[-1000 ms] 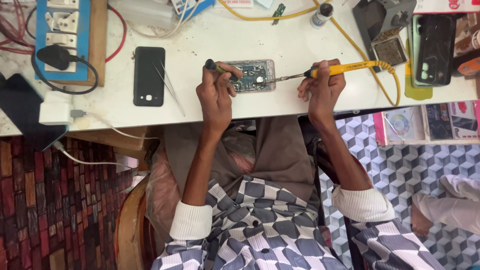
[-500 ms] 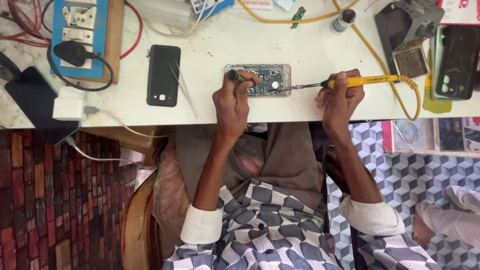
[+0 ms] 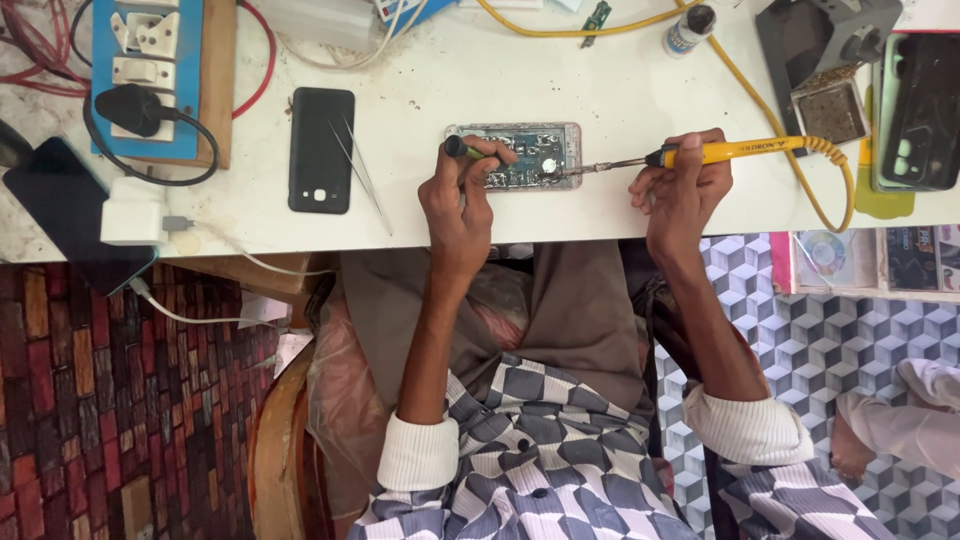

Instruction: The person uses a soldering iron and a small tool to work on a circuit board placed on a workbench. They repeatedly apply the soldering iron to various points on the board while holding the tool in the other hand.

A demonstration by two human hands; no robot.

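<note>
Here, near the middle of the frame, an opened phone with its circuit board exposed lies flat on the white tabletop. The left hand rests at its left edge, fingers pinched around a small dark-handled tool with a green tip. The right hand, just right of the phone, has its fingers closed around a yellow-handled soldering iron, whose metal tip touches the board. A black smartphone and thin metal tweezers lie to the left.
</note>
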